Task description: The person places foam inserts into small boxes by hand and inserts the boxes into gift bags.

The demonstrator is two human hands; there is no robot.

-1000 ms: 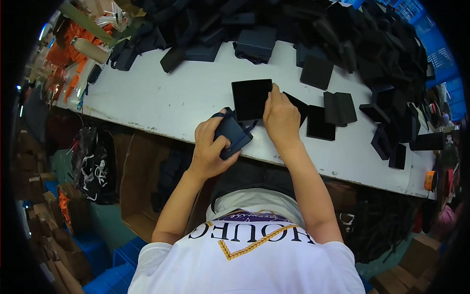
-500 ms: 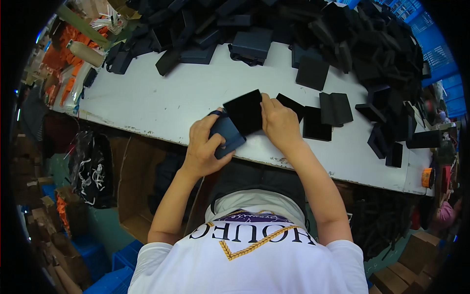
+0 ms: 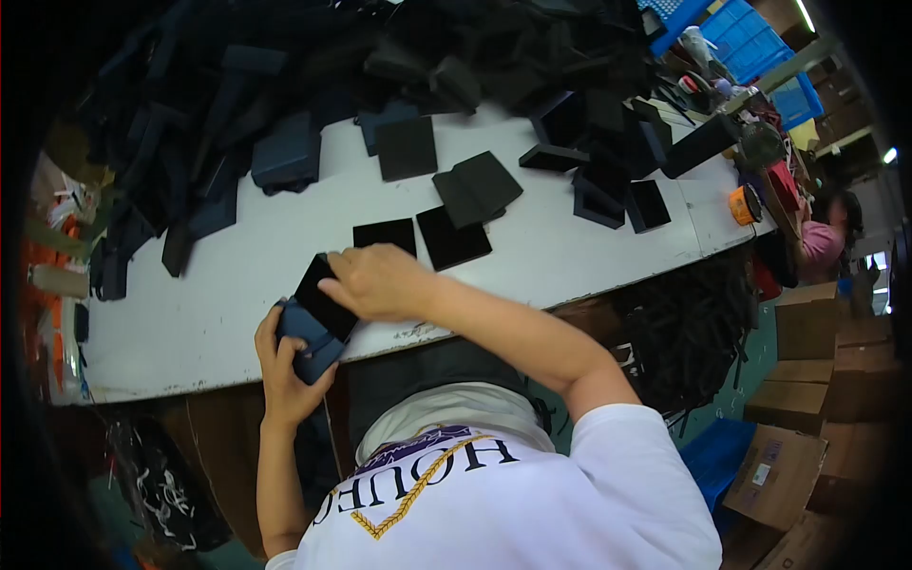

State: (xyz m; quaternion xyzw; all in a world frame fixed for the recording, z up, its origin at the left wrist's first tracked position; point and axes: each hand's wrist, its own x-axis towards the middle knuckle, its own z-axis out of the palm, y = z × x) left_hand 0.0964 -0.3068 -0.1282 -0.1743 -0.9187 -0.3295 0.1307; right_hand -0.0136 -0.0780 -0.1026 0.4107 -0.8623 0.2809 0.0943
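Observation:
My left hand [image 3: 288, 366] is wrapped round a dark blue box [image 3: 315, 353] at the table's front edge, its thumb across the near face. A black square pad [image 3: 321, 296] adjoins the box's far side; whether it is joined to the box or loose I cannot tell. My right hand [image 3: 385, 283] is closed at the pad's upper right edge, with its thumb on the black face and the other fingers partly hidden. Just beyond it lie two flat black pads [image 3: 385, 234] [image 3: 454, 237], the right one partly under a dark grey folded piece [image 3: 480, 188].
A large heap of dark boxes [image 3: 380, 57] covers the back of the white table [image 3: 285, 223]. Several open black boxes [image 3: 600, 195] stand at the right, near an orange tape roll [image 3: 745, 204]. Cardboard cartons [image 3: 777, 475] are on the floor at right. Another person [image 3: 822, 237] is far right.
My view has turned to the right, so the table things appear further left. My right hand has shifted over the black pad's face, its forearm now reaching across. My left hand still grips the blue box.

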